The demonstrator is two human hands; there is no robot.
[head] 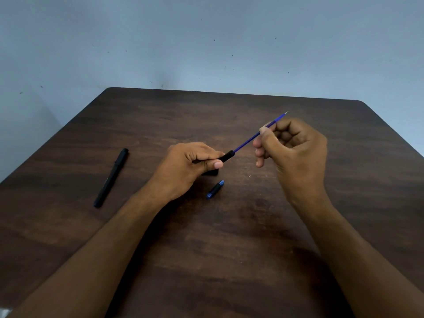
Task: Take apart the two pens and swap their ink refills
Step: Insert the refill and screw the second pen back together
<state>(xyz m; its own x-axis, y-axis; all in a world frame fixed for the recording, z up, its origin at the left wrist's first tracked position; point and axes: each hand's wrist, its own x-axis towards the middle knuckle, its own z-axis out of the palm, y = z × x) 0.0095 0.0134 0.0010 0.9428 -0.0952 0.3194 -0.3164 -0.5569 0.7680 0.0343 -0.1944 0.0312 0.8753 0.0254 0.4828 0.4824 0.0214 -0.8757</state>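
My left hand (pixel 188 167) grips a black pen barrel (pixel 227 156) above the middle of the table, its open end pointing up and right. A thin blue ink refill (pixel 246 141) sticks out of that end. My right hand (pixel 291 148) pinches the refill near its tip between thumb and forefinger. A small blue and black pen piece (pixel 215 189) lies on the table just below my left hand. A second pen (pixel 111 177), black and whole, lies at the left, lying diagonally.
The dark brown wooden table (pixel 229 237) fills the lower view, with its far edge against a pale blue wall (pixel 206 42). A small black part (pixel 212 172) shows under my left hand, mostly hidden.
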